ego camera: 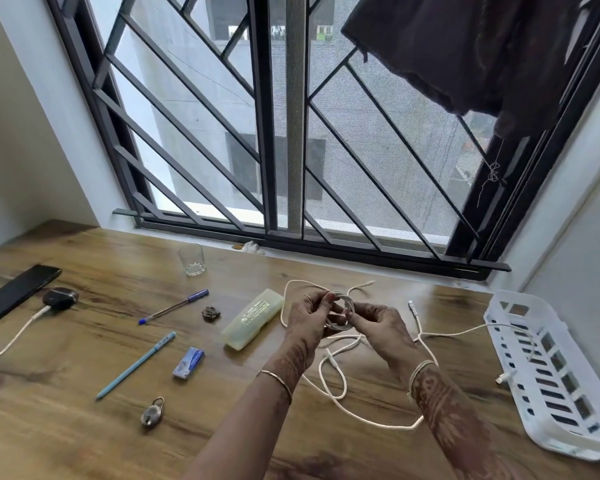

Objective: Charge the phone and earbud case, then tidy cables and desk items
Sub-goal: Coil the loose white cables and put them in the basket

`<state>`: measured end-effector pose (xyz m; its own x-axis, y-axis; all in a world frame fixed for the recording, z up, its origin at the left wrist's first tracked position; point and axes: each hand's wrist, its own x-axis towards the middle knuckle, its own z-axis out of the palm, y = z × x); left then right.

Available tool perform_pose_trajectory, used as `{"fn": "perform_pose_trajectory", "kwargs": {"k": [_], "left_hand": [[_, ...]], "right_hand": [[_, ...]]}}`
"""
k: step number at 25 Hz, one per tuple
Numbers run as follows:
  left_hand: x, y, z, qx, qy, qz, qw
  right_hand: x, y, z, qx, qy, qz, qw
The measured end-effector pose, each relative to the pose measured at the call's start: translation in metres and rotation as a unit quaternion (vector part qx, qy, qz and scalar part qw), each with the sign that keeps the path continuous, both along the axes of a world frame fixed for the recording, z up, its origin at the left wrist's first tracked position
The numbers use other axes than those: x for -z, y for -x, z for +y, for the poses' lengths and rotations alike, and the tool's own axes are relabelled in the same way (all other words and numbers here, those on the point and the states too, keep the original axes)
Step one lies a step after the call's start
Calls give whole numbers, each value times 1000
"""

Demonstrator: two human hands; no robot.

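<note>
My left hand (pixel 310 315) and my right hand (pixel 378 323) together hold a small coil of white cable (pixel 342 306) above the wooden desk (pixel 66 427), fingers curled round its loops. More loose white cable (pixel 340 393) trails in loops on the desk below and to the right. At the far left lies a black phone (pixel 14 294). Beside it sits a dark earbud case (pixel 60 298) with a white cable (pixel 11 341) running into it.
A white slotted basket (pixel 548 372) stands at the right with a cable plug over its rim. On the desk lie two pens (pixel 174 306), a pale green case (pixel 253 318), a small blue box (pixel 189 363), a padlock (pixel 152 411), a brown clip (pixel 211 312) and a glass (pixel 192 259).
</note>
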<state>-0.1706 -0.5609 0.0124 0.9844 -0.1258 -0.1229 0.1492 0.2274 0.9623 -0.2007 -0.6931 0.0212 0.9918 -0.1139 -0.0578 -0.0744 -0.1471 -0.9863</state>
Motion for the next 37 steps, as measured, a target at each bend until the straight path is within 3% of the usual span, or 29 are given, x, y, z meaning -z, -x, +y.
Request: {"fn": "perform_pose_trajectory", "kwargs": {"k": [3,12,17,19,28,34,37], "left_hand": [[-4,0,-1,15,-11,-4,1000],[-1,-11,2,18,-101,-18,995],[-4,-12,1,40,-77,-4,996],[-3,-12,-1,32,-68,2,997],[-6,-11,-12,28,-59,-10,998],[0,-13,-11,71,-63,-18,995],[0,-11,-16,100,-20,8,995]], "right_hand": [[-3,-2,-3,15,6,0,1000],[-5,-1,-4,3,-140,15,990],[-3,2,-6,-2,-296,66,953],[-2,3,-6,-9,-313,76,947],[-5,-2,6,133,-129,-53,981],[3,0,-5,185,0,-70,980],[-2,7,-15,192,-6,-64,979]]}}
